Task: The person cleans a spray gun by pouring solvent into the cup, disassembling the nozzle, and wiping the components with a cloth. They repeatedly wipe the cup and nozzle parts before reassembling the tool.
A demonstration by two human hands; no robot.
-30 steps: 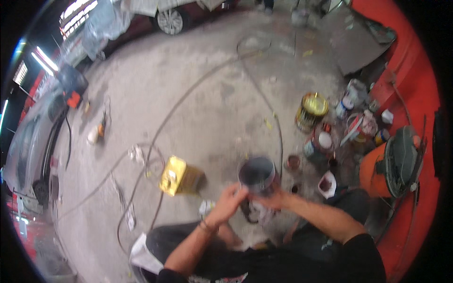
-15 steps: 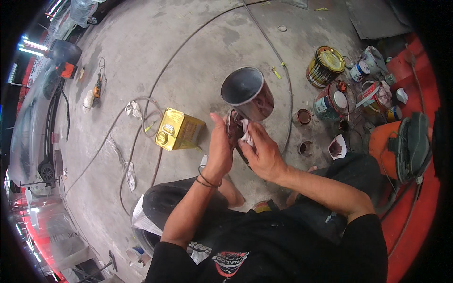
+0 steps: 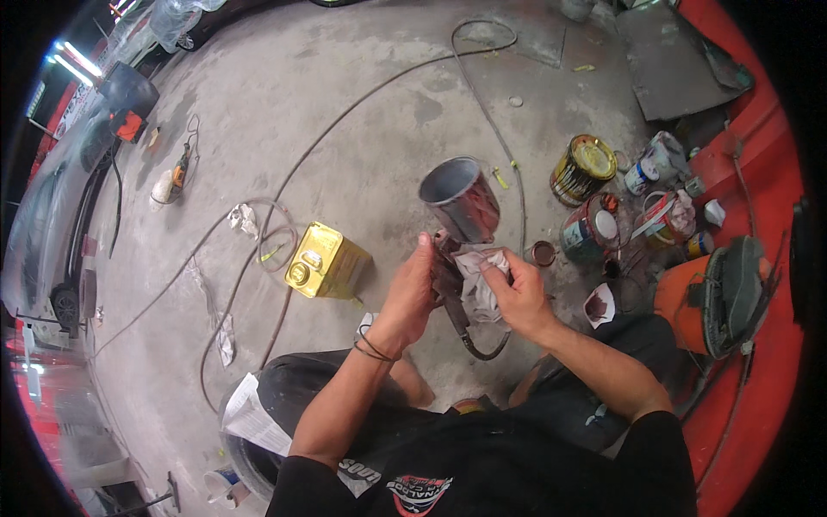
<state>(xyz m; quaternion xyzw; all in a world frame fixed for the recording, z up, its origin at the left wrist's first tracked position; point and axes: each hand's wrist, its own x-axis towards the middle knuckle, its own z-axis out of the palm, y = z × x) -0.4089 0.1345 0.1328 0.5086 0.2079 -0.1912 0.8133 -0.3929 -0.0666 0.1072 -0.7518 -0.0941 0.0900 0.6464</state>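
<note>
Up in front of me, my left hand (image 3: 410,295) is closed round a dark paint spray gun (image 3: 448,283), its thumb pointing up. The gun's metal cup (image 3: 472,207) stands above the hand, open at the top and smeared with reddish paint. Between finger and thumb, my right hand (image 3: 527,295) grips a crumpled, stained whitish rag (image 3: 481,289), right beside the gun's body. A dark hose (image 3: 484,353) curves away from the foot of the gun. Most of the left fingers are hidden behind the gun.
A gold rectangular can (image 3: 338,263) stands on the concrete floor to the left. Paint tins (image 3: 584,171), small cups (image 3: 543,252) and an orange and black machine (image 3: 702,289) crowd the right, by a red wall. A long hose (image 3: 345,108) loops across the floor.
My right hand has moved right and away from the gun, and more of the rag now shows. The gun's lower part and hose have come into sight. The whole view has shifted slightly.
</note>
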